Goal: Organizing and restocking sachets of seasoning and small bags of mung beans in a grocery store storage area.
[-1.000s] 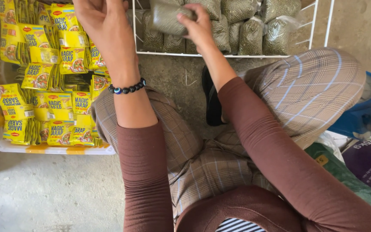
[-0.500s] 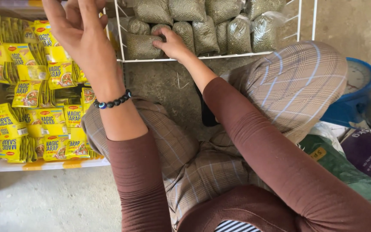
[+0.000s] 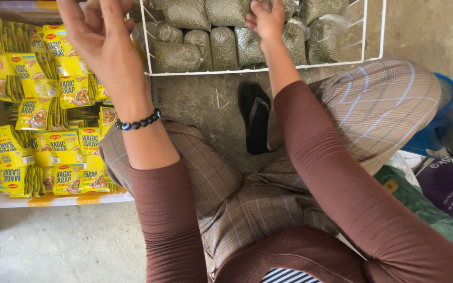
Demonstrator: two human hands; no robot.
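the right hand [image 3: 266, 20] gripped a clear bag of green beans [image 3: 249, 44] in the white wire basket [image 3: 268, 68], while the left hand [image 3: 98, 31] hovered open, empty, above yellow seasoning sachets [image 3: 43, 112] beside it.

A black sandal [image 3: 256, 118] lies on the concrete floor [image 3: 53, 246]; left of it, yellow seasoning sachets [image 3: 48, 136] fill a clear tray [image 3: 53, 200]; right, a blue tub [image 3: 436, 131].

We saw glossy yellow foil sachets [image 3: 38, 112] in a translucent plastic tray [image 3: 53, 200], clear shiny plastic bags [image 3: 224, 47] in a white coated wire basket [image 3: 268, 68], matt black sandal [image 3: 255, 118], rough concrete floor [image 3: 53, 241].
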